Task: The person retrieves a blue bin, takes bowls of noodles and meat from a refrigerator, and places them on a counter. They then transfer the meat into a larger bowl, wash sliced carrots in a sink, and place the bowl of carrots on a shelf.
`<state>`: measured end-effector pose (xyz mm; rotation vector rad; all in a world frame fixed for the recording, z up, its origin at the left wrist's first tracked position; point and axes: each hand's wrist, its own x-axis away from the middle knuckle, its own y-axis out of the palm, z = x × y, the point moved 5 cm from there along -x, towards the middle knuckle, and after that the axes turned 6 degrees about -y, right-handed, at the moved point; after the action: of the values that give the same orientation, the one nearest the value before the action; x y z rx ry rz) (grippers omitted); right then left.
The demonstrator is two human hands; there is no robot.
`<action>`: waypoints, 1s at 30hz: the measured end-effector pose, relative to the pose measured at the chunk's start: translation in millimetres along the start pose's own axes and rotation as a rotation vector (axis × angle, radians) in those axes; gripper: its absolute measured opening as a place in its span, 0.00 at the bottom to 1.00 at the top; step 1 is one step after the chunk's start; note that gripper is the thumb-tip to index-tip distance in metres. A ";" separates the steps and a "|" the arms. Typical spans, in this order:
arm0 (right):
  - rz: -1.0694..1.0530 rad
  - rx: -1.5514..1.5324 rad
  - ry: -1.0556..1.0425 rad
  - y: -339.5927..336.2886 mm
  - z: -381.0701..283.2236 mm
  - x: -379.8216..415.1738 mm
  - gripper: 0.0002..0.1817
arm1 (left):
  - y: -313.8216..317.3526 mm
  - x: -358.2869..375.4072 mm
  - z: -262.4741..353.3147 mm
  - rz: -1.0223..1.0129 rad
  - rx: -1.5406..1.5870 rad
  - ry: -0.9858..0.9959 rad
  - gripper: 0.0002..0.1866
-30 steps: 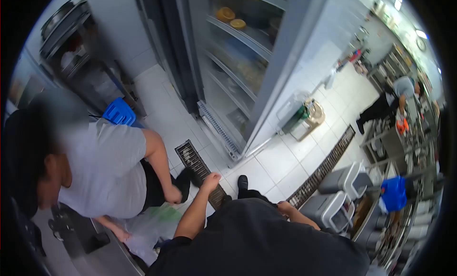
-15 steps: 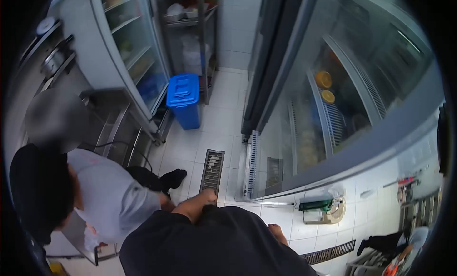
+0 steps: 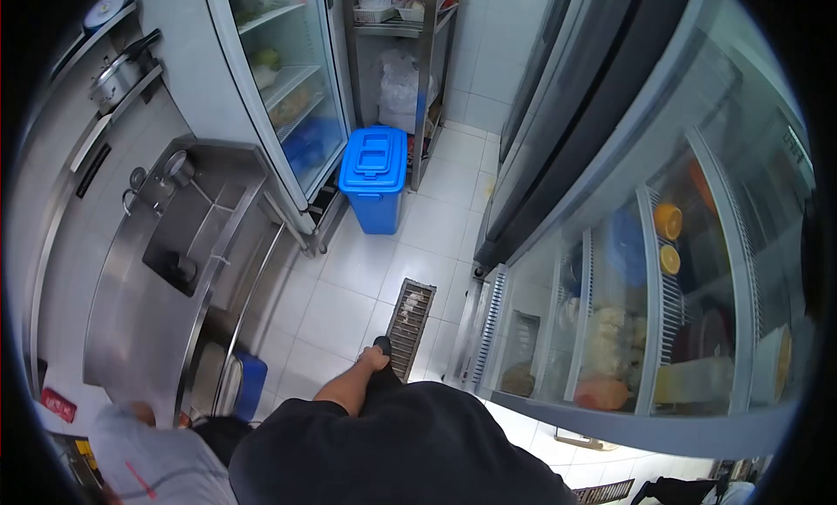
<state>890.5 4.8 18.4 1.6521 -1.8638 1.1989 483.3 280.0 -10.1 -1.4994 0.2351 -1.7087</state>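
Observation:
My left hand (image 3: 375, 359) hangs in front of my dark shirt (image 3: 384, 453), above the tiled floor. Its fingers look curled in, with nothing visible in them. Just past it shows a black shoe tip (image 3: 382, 342), beside a metal floor drain grate (image 3: 410, 326). My right hand is out of sight. Closest on the right stands a glass-door fridge (image 3: 558, 418) with halved oranges (image 3: 669, 219) on a shelf. Ahead is a blue lidded bin (image 3: 373, 213).
A steel sink counter (image 3: 131, 322) runs along the left, with a pot (image 3: 118, 80) on a shelf above. Another glass fridge (image 3: 288, 95) and a metal rack (image 3: 425, 95) stand behind the bin. A co-worker's grey sleeve (image 3: 157, 457) is at lower left. White floor tiles (image 3: 349, 278) lie between.
My view has shifted, bringing the sink counter into sight on the left. The co-worker has dropped toward the lower left corner. My right hand has gone out of view.

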 end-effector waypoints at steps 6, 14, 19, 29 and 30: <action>0.041 0.192 -0.090 39.7 -52.4 -47.3 0.21 | -47.8 -96.0 -51.1 -0.143 -0.044 -0.006 0.31; 0.009 0.040 -0.045 51.4 -192.2 -86.3 0.15 | -172.2 -176.4 -54.4 -0.025 0.217 0.068 0.25; -0.032 -0.006 0.176 41.2 -234.6 -153.3 0.11 | -188.9 -211.5 -63.2 -0.023 0.535 -0.079 0.23; -0.167 -0.095 0.109 13.0 -408.6 -418.9 0.17 | -193.1 -222.2 -109.2 -0.288 0.233 -0.279 0.26; -0.159 -0.101 0.083 19.0 -448.8 -434.5 0.17 | -184.0 -229.5 -128.4 -0.349 0.051 -0.150 0.26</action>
<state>864.1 624.4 -59.2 1.6359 -1.6808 1.0733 272.6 505.3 -98.6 -1.6955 -0.1586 -1.8410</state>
